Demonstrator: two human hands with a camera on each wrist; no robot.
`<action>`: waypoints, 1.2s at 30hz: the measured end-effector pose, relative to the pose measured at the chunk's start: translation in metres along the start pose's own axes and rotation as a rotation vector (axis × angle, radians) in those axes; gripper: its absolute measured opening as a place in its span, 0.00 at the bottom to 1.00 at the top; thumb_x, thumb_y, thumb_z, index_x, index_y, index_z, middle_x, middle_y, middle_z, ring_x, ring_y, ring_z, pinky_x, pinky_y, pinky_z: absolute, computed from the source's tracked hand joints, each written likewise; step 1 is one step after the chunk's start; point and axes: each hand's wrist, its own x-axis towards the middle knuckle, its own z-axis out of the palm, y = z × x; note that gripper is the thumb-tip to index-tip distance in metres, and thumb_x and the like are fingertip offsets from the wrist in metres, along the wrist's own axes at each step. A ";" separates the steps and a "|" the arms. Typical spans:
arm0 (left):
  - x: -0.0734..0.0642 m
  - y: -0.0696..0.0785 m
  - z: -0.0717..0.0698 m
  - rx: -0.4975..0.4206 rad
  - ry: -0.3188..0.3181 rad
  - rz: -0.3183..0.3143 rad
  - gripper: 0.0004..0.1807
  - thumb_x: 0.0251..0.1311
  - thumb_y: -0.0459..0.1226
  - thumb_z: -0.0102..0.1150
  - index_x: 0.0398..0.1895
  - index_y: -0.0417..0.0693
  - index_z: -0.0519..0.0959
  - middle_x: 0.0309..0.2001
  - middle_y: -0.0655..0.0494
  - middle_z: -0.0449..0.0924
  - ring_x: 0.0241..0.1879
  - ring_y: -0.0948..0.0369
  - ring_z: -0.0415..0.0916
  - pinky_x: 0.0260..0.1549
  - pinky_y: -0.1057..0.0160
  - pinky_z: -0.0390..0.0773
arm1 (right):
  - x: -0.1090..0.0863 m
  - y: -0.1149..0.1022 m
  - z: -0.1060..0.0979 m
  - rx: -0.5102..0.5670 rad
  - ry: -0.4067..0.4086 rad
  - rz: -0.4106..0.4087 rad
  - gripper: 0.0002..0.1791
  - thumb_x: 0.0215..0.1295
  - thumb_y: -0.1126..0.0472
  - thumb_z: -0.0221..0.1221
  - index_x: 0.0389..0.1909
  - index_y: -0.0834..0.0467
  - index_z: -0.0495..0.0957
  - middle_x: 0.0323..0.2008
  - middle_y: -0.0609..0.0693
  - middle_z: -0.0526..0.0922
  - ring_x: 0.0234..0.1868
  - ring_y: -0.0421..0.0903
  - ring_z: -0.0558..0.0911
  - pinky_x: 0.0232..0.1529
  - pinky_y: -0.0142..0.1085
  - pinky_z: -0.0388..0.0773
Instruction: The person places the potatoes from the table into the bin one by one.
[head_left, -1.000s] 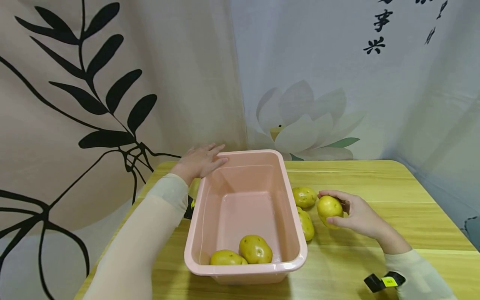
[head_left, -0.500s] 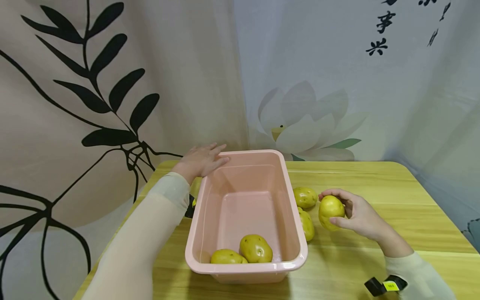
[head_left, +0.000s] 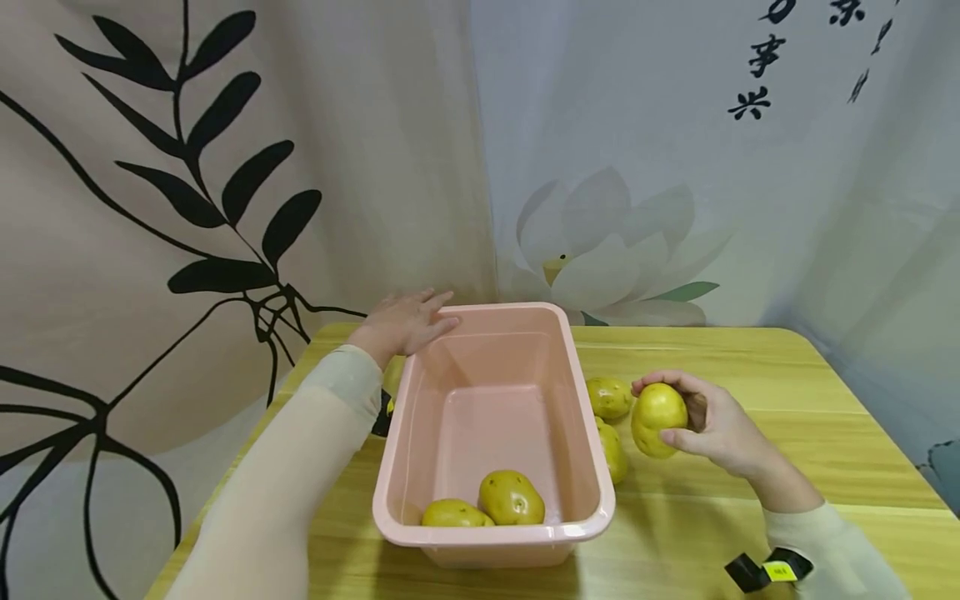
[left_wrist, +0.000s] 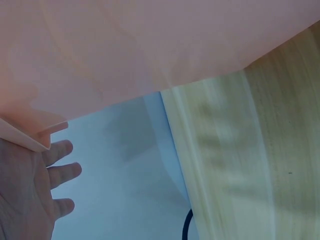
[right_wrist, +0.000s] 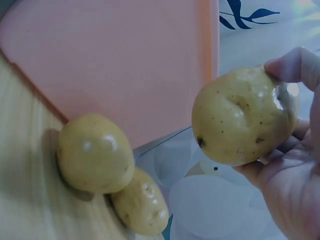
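Note:
My right hand (head_left: 716, 427) grips a yellow potato (head_left: 658, 420) between thumb and fingers, to the right of a pink plastic bin (head_left: 491, 537). The right wrist view shows this potato (right_wrist: 245, 117) raised off the table, with small dark spots on its skin. At the bin's far left corner my left hand (head_left: 402, 323) rests on the rim with straight fingers. Part of its palm and fingertips (left_wrist: 65, 173) show below the rim in the left wrist view. Inside the bin's near end lie two potatoes, one (head_left: 512, 497) leaning by the other (head_left: 457, 513).
Along the bin's right side, two more potatoes lie on the wooden table (head_left: 750, 367): one farther back (head_left: 609, 397), one nearer (head_left: 613, 452) and partly hidden by the bin. A printed curtain (head_left: 405, 167) hangs behind the table.
The potato in my right hand has risen a little and turned slightly in the grip. My left hand stays on the bin's rim. The head view has shifted slightly.

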 end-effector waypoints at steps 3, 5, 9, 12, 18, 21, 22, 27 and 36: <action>0.000 -0.001 0.000 0.009 0.007 0.001 0.39 0.66 0.68 0.22 0.77 0.65 0.43 0.76 0.50 0.43 0.74 0.47 0.41 0.68 0.39 0.40 | 0.007 -0.007 0.000 0.013 -0.007 -0.011 0.29 0.52 0.83 0.55 0.58 0.75 0.63 0.56 0.63 0.73 0.56 0.47 0.77 0.50 0.36 0.78; 0.000 0.000 0.001 0.010 0.011 -0.002 0.39 0.66 0.68 0.21 0.77 0.66 0.43 0.76 0.51 0.43 0.74 0.47 0.42 0.68 0.39 0.41 | 0.011 -0.013 0.001 0.023 -0.014 -0.010 0.29 0.52 0.83 0.55 0.59 0.75 0.63 0.57 0.62 0.73 0.57 0.48 0.76 0.51 0.37 0.78; 0.001 0.000 0.002 0.004 0.016 -0.002 0.39 0.66 0.68 0.22 0.77 0.66 0.44 0.76 0.51 0.44 0.74 0.47 0.42 0.68 0.39 0.42 | 0.020 -0.022 0.002 0.060 -0.035 -0.041 0.29 0.53 0.84 0.54 0.59 0.76 0.62 0.58 0.62 0.73 0.58 0.50 0.76 0.52 0.38 0.78; 0.000 0.000 0.003 0.000 0.017 -0.002 0.39 0.66 0.68 0.22 0.77 0.66 0.44 0.76 0.51 0.44 0.74 0.47 0.42 0.68 0.39 0.42 | 0.029 -0.029 0.004 0.113 -0.065 -0.089 0.29 0.53 0.85 0.52 0.59 0.78 0.61 0.58 0.64 0.72 0.59 0.51 0.75 0.51 0.39 0.78; -0.001 -0.001 0.002 -0.004 0.024 0.002 0.39 0.66 0.68 0.22 0.77 0.65 0.45 0.76 0.51 0.44 0.74 0.48 0.42 0.68 0.38 0.41 | 0.050 -0.039 0.012 0.186 -0.109 -0.116 0.29 0.55 0.83 0.52 0.60 0.78 0.60 0.57 0.66 0.72 0.58 0.54 0.75 0.50 0.41 0.79; -0.001 -0.001 0.003 -0.006 0.029 0.005 0.39 0.66 0.68 0.23 0.77 0.65 0.45 0.76 0.50 0.45 0.74 0.48 0.43 0.68 0.38 0.41 | 0.059 -0.042 0.016 0.189 -0.118 -0.103 0.28 0.56 0.81 0.54 0.60 0.77 0.61 0.57 0.65 0.72 0.57 0.54 0.76 0.50 0.42 0.79; -0.001 -0.001 0.003 -0.010 0.029 0.007 0.39 0.67 0.67 0.23 0.77 0.64 0.45 0.76 0.50 0.45 0.74 0.47 0.43 0.68 0.38 0.41 | 0.062 -0.042 0.017 0.187 -0.123 -0.099 0.28 0.56 0.80 0.55 0.60 0.77 0.61 0.57 0.66 0.72 0.56 0.54 0.76 0.50 0.42 0.79; -0.001 -0.001 0.005 -0.016 0.028 0.013 0.39 0.67 0.67 0.23 0.77 0.63 0.46 0.76 0.50 0.44 0.74 0.47 0.42 0.67 0.37 0.40 | 0.071 -0.047 0.023 0.162 -0.144 -0.077 0.28 0.57 0.77 0.58 0.59 0.76 0.62 0.56 0.67 0.72 0.54 0.52 0.78 0.48 0.43 0.80; -0.002 -0.002 0.003 0.021 0.053 0.027 0.40 0.67 0.67 0.23 0.77 0.61 0.47 0.76 0.50 0.41 0.75 0.48 0.34 0.68 0.38 0.36 | 0.095 -0.060 0.038 0.133 -0.177 0.031 0.27 0.56 0.74 0.60 0.58 0.71 0.65 0.57 0.64 0.72 0.53 0.53 0.78 0.48 0.45 0.80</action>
